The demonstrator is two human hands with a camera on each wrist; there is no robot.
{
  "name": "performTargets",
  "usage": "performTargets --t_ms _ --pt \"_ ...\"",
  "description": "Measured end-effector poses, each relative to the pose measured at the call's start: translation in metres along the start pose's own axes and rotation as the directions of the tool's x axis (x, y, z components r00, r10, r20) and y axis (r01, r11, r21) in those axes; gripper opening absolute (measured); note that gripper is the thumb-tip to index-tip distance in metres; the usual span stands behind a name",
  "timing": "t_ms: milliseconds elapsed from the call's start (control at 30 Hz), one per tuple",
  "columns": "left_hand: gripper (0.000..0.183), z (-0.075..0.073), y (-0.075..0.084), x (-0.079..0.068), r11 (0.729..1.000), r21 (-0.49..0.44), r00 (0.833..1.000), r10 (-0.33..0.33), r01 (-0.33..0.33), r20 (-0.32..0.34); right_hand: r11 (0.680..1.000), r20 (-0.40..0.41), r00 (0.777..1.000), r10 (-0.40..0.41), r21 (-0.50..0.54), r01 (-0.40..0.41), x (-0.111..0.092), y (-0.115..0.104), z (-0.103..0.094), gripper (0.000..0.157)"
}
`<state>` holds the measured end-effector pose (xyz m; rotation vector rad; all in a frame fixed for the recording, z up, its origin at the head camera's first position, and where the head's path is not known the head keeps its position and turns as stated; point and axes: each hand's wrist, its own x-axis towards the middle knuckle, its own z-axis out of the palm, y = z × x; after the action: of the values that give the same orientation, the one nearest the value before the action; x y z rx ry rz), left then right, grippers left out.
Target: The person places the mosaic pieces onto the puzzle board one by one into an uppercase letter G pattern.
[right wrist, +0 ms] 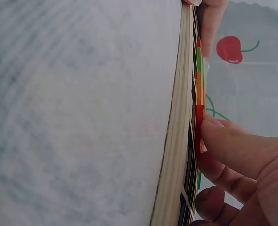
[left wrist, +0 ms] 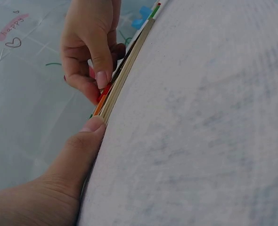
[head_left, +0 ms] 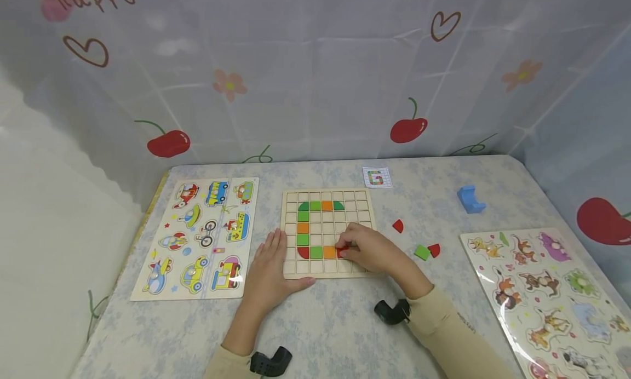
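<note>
A wooden grid board lies on the table, with green, orange and red tiles set in its cells in a C-like outline. My left hand rests at the board's left edge, fingers straight, its thumb at the near edge. At the lower right end of the tile row, my right hand pinches a red tile between thumb and fingers, beside an orange tile. In the right wrist view the red tile is at the board's surface; whether it is fully seated I cannot tell.
Right of the board lie two red quarter-round tiles and a green square tile. A pattern card is behind it. A vehicle puzzle sits left, an animal puzzle right, and a blue block at back right.
</note>
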<state>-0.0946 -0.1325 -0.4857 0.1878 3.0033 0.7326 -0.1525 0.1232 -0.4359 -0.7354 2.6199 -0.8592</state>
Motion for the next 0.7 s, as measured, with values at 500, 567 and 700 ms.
performTargets --t_ms 500,567,700 --pt "0.129 0.0013 -0.0005 -0.0007 1.000 -0.009 1.000 -0.004 0.005 0.009 0.999 -0.001 1.000 0.004 -0.043 -0.004 -0.0025 0.0016 0.0008 0.011" --pt "0.129 0.0011 -0.0003 -0.0007 1.000 -0.009 1.000 -0.005 0.006 0.007 0.999 -0.002 1.000 0.001 -0.042 -0.002 -0.0027 0.0026 0.0000 0.011" --pt "0.129 0.0004 0.0002 -0.0006 1.000 -0.007 1.000 -0.002 0.002 -0.001 0.999 -0.005 1.000 -0.008 -0.049 0.007 -0.0036 0.0014 -0.0014 0.011"
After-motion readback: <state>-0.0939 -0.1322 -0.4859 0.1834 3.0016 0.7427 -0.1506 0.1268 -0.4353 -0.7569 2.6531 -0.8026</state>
